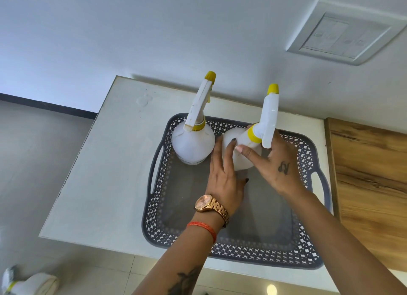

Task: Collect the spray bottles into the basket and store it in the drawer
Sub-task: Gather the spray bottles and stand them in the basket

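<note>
A grey lattice basket [158, 206] with two side handles sits on a white counter [105, 173]. One white spray bottle [192, 145] with a yellow nozzle stands upright in the basket's far left corner. Beside it on the right, a second white spray bottle [244, 158] with a yellow collar stands in the basket, held by both hands. My left hand [224, 180] presses flat against its left side. My right hand [275, 169] wraps its neck under the trigger head.
A white wall rises behind the counter with a switch panel [343, 32] at the upper right. A wooden surface [370, 184] adjoins the counter on the right. On the floor at the lower left lies another white bottle-like object [28, 282].
</note>
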{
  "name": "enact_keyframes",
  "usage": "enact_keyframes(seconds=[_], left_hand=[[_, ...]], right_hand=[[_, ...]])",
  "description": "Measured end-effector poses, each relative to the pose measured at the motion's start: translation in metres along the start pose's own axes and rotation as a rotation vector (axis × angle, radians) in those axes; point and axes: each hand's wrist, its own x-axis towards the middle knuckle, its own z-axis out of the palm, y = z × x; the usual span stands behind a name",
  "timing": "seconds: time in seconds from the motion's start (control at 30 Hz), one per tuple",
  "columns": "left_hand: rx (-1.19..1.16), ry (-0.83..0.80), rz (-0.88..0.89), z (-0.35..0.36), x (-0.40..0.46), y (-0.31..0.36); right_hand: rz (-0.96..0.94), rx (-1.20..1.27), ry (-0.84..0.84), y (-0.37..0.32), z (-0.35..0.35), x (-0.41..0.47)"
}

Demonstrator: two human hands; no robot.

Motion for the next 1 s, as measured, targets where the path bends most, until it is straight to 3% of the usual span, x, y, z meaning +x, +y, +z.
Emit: enact_keyframes(seconds=[0.4, 0.6, 0.7, 0.9, 1.0], left_hand=[[0.005, -0.054, -0.004, -0.009, -0.007, 0.006], [-0.090, 0.086, -0.022, -0.033, -0.042, 0.039], [-0.118, 0.124, 0.059, -0.036, -0.065, 0.071], [-0.192, -0.051, 0.309, -0.003, -0.081, 0.155], [-0.196, -0.095, 0.355, 0.023, -0.080, 0.176]], right_hand=[[-0.048, -0.037, -0.001, -0.005, -0.001, -0.006], [0.033, 0.077, -0.038, -0.003, -0.029, -0.024], [0.071, 0.100, 0.045, -0.003, -0.055, -0.044], [0.142, 0.067, 0.282, 0.017, -0.130, -0.105], [0.203, 0.061, 0.334, 0.031, -0.155, -0.137]])
